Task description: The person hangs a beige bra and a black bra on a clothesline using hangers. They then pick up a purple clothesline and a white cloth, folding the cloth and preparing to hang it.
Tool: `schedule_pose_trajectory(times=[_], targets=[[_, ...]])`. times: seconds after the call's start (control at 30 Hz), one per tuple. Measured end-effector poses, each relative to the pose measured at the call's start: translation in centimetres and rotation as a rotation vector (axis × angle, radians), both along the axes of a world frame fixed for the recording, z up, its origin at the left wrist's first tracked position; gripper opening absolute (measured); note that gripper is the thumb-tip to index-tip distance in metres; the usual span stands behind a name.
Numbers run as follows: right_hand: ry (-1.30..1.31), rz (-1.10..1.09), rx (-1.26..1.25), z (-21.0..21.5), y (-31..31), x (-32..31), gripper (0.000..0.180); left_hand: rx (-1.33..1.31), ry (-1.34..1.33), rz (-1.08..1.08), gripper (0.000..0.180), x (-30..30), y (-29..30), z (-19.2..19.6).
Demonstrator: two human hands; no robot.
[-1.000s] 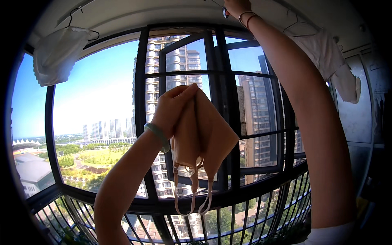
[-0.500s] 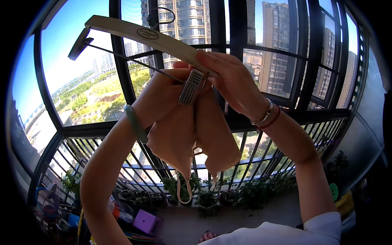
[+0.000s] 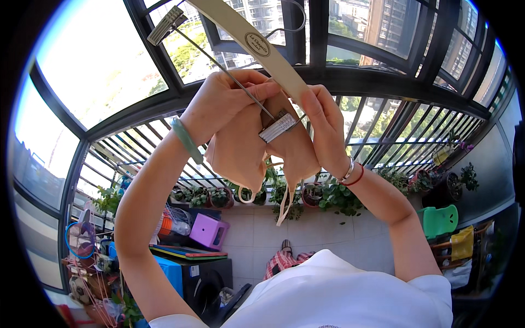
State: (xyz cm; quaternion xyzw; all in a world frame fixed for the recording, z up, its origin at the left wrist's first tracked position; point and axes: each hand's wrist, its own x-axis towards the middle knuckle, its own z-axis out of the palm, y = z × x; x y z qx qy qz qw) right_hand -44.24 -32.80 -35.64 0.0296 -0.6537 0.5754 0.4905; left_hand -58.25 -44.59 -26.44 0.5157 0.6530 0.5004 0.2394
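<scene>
white shirt (image 3: 350,295) nearest, wearer's own, bottom of view; both forearms come up past it, bent at the elbow; green bangle (image 3: 186,140) on left wrist, silver bracelet (image 3: 348,168) and red cord (image 3: 356,175) on right; left hand (image 3: 221,104) closed, thumb and fingers pinching the top of the beige garment (image 3: 238,150); right hand (image 3: 326,128) gripping the lower end of the pale hanger (image 3: 284,68), thumb on the bar, other fingers partly hidden; garment is between the hands, mid-view, thin straps hanging below; hanger slants from upper left down to the right hand, dark hook (image 3: 304,19) curving off its far side; thin metal rod (image 3: 219,64) alongside, with an upper clip (image 3: 165,26) clear of the fabric, well apart from the hands, and a lower clip (image 3: 278,128) overlapping the garment's upper part; can't tell if it bites the cloth; below, red plaid cloth (image 3: 280,263) and one foot on the tiled floor (image 3: 246,232); dark appliance (image 3: 219,273) and purple stool (image 3: 209,230) left; green chair (image 3: 439,220) right, yellow cloth (image 3: 462,243) just beside it; potted plants (image 3: 342,198) lining the floor's far edge; dark window frame (image 3: 377,85) behind; brown tower (image 3: 391,27) outside, farthest.
</scene>
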Motion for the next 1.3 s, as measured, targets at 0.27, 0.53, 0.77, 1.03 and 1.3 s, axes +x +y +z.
schedule_pose_trajectory(times=[0.27, 0.53, 0.77, 1.03, 1.3], targets=[[0.084, 0.232, -0.016, -4.0, -0.4, 4.6, 0.026, -0.177, 0.028, -0.081, 0.023, 4.3, -0.2, -3.7], [0.035, 0.314, -0.264, -6.4, 1.3, 10.0, 0.022, -0.336, 0.087, 0.047, 0.031, 7.8, -1.7, -4.0], [-0.091, 0.395, -0.557, -10.5, 4.9, 16.5, 0.026, -0.557, 0.251, 0.192, 0.038, 8.5, -5.2, -2.0], [-0.154, 0.504, -0.686, -17.4, 2.1, 18.6, 0.025, -0.542, 0.066, 0.115, 0.026, 12.2, -4.9, 0.1], [-0.138, 0.493, -0.591, -18.0, 0.3, 18.5, 0.024, -0.642, 0.224, -0.051, 0.033, 13.5, -6.2, 1.3]])
